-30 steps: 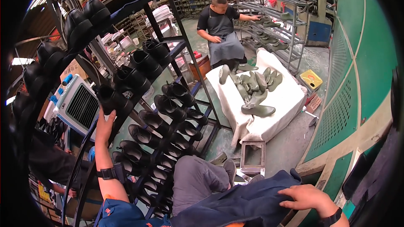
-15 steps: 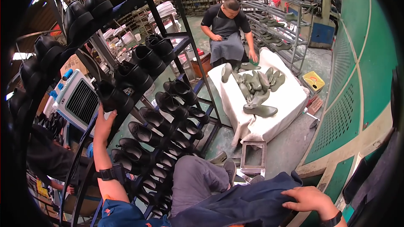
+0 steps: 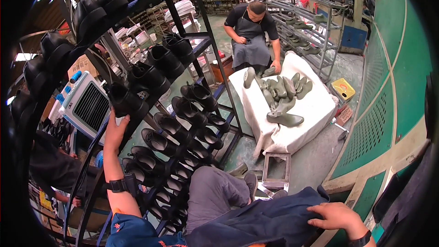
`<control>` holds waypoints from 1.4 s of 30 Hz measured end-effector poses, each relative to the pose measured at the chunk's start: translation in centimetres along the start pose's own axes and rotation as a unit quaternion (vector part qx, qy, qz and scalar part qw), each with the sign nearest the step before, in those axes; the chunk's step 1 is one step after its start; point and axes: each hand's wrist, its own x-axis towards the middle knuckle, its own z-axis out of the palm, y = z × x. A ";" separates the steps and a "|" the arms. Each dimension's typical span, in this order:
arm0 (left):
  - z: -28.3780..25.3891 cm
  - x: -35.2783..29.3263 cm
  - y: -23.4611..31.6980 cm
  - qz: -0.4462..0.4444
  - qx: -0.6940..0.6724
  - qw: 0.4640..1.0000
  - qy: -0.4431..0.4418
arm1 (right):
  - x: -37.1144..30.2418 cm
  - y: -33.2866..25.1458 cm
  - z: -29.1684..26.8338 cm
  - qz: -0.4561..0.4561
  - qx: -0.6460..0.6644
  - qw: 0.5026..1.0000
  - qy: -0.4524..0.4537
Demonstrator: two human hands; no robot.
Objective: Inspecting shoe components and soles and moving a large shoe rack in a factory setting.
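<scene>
My left hand (image 3: pixel 115 130) reaches up to the rack at the left and grips a black shoe (image 3: pixel 129 101) by its lower end, thumb on the near side and fingers partly hidden. More black lace-up shoes (image 3: pixel 153 77) stand beside it along the same slanted shelf. My right hand (image 3: pixel 337 217) lies on the dark blue cloth (image 3: pixel 270 222) over my lap, fingers stretched out and holding nothing.
Lower tiers of the black metal rack (image 3: pixel 215 48) carry many more shoes. Ahead, a co-worker (image 3: pixel 254 32) sits at a white-covered table (image 3: pixel 304 135) with green shoe lasts (image 3: pixel 286 119). An open metal frame (image 3: pixel 276 169) stands before my feet; green panels (image 3: pixel 366 142) line the right.
The view has shifted slightly. My left hand stays at the black shoe, and my right hand remains on the cloth. The co-worker's hand still rests by the lasts.
</scene>
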 end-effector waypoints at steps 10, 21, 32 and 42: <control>0.0 0.3 0.2 0.025 0.024 0.999 0.003 | 0.0 -1.8 -1.2 -0.004 0.015 1.000 0.007; 0.5 0.0 -0.2 0.033 0.042 0.998 0.019 | -0.7 -1.7 -0.9 0.005 0.004 1.000 0.007; 1.6 0.8 0.5 0.050 0.067 0.996 0.036 | 1.3 -1.2 1.0 -0.022 0.053 0.997 0.047; 1.3 2.4 -2.3 0.072 0.057 0.995 0.031 | 2.5 -2.9 -1.4 0.126 0.092 0.985 -0.067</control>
